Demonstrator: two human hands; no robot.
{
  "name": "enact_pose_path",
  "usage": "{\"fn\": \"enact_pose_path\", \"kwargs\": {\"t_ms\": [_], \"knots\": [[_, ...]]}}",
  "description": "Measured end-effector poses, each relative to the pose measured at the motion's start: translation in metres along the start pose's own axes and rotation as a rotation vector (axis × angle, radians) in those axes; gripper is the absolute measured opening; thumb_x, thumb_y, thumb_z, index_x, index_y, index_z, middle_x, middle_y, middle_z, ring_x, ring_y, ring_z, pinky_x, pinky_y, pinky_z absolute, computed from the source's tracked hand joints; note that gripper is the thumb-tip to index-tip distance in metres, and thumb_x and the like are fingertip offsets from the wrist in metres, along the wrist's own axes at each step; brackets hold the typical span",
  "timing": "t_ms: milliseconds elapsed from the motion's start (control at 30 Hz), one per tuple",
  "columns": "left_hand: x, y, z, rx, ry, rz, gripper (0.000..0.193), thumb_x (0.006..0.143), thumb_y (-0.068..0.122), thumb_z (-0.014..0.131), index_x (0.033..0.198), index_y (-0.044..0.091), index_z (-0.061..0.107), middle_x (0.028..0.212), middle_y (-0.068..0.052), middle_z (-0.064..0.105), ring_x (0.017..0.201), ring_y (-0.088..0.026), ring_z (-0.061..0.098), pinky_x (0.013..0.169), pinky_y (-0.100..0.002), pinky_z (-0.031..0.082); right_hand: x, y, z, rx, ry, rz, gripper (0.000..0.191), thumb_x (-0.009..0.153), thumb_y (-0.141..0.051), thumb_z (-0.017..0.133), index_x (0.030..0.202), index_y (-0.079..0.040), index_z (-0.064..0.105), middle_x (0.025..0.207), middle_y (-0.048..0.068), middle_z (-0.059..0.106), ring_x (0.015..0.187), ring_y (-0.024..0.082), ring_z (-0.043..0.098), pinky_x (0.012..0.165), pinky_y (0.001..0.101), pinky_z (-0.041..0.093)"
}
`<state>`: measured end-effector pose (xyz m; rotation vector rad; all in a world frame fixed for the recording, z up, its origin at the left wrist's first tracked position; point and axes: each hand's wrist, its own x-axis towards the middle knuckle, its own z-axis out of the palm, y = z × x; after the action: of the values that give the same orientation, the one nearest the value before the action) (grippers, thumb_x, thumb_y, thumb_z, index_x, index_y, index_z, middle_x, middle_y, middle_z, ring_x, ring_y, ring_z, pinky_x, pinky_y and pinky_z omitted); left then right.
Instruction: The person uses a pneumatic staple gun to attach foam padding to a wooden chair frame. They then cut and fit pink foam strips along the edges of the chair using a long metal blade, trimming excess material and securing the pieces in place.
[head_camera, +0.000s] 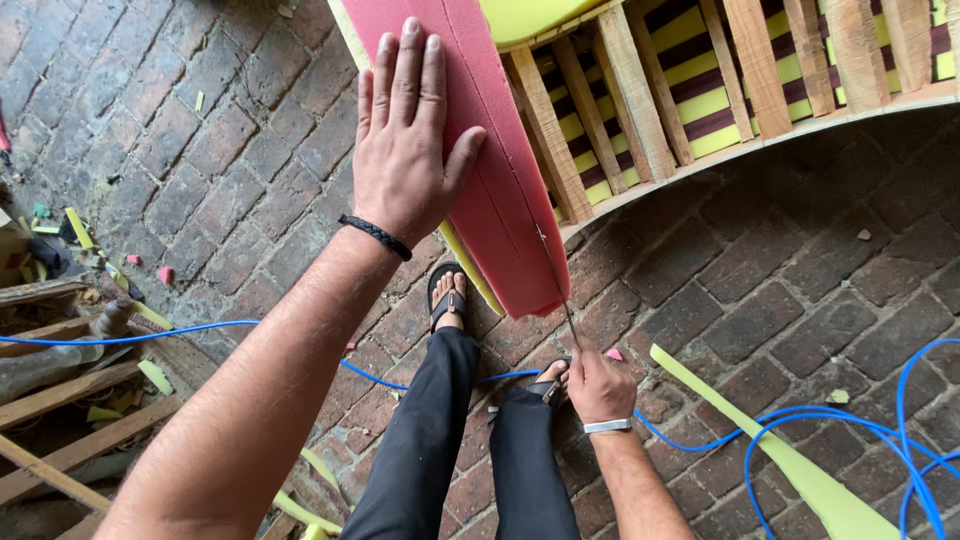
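Note:
My left hand lies flat, fingers spread, on the side of a thick pink foam slab that leans off a curved wooden frame. Below it, my right hand grips the handle of a thin long blade. The blade runs up into the foam's lower end along a cut line. A strip of yellow-green foam shows behind the pink slab.
A blue hose snakes over the brick floor. My legs in black trousers and sandals stand below the foam. Yellow-green foam offcuts and pink scraps lie around. Wooden slats pile up at the left.

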<state>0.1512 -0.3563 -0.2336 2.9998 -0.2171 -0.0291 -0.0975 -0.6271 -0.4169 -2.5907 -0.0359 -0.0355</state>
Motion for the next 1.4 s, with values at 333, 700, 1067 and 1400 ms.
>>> {"fn": "enact_pose_path", "kwargs": {"t_ms": [333, 700, 1067, 1400], "knots": [[0.003, -0.002, -0.008, -0.069, 0.041, 0.017, 0.083, 0.108, 0.052, 0.053, 0.165, 0.001, 0.018, 0.172, -0.020, 0.012, 0.160, -0.036, 0.008, 0.131, -0.049, 0.008, -0.127, 0.048, -0.047, -0.289, -0.685, 0.553, 0.035, 0.099, -0.052, 0.051, 0.103, -0.023, 0.069, 0.087, 0.019, 0.075, 0.089, 0.044, 0.071, 0.079, 0.0574, 0.055], [0.041, -0.020, -0.076, -0.218, 0.045, -0.026, 0.067, 0.101, 0.038, 0.053, 0.158, 0.005, 0.037, 0.165, -0.015, 0.035, 0.157, -0.031, 0.026, 0.133, -0.045, 0.016, 0.182, -0.057, -0.090, 0.908, 0.228, 0.452, 0.011, 0.084, -0.004, 0.063, 0.090, -0.004, 0.072, 0.082, -0.003, 0.065, 0.072, 0.008, 0.053, 0.065, 0.0224, 0.043], [0.120, -0.089, -0.067, -0.210, 0.089, 0.105, 0.064, 0.107, 0.039, 0.042, 0.160, 0.005, 0.031, 0.167, -0.015, 0.028, 0.156, -0.031, 0.023, 0.128, -0.046, 0.014, 0.445, -0.282, -0.119, 0.671, -0.010, 0.365, 0.037, 0.081, -0.030, 0.086, 0.109, -0.009, 0.079, 0.089, -0.003, 0.077, 0.078, 0.005, 0.070, 0.071, 0.0246, 0.056], [0.115, -0.098, -0.064, -0.234, 0.105, 0.100, 0.055, 0.105, 0.038, 0.047, 0.156, 0.019, 0.042, 0.167, -0.013, 0.030, 0.156, -0.030, 0.025, 0.128, -0.046, 0.017, 0.436, -0.277, -0.087, 0.580, -0.091, 0.481, 0.013, 0.091, -0.019, 0.077, 0.094, -0.007, 0.078, 0.083, 0.005, 0.078, 0.073, 0.013, 0.068, 0.069, 0.0312, 0.054]]}}
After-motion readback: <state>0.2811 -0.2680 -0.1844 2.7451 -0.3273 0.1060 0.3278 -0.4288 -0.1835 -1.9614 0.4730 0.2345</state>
